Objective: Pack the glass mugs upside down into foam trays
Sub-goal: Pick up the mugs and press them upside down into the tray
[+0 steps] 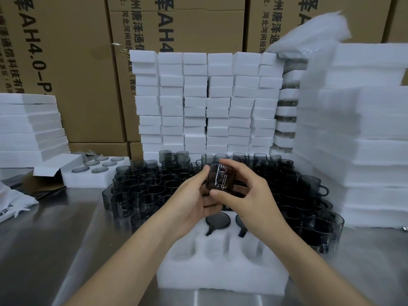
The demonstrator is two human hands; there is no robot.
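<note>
I read "AH4.0-P" and "通信科技有" on the left box (84, 69); the middle box (198, 29) shows "AH4" and "河北河间经济".

A steel table (55, 235) fills the lower frame. At bottom centre lies a white foam tray (220, 272); behind it, mid-frame, stand crowded dark glass mugs (143, 191). A filled tray (88, 180) lies centre left, and foam stacks (196, 107) rise at upper centre and right
</note>
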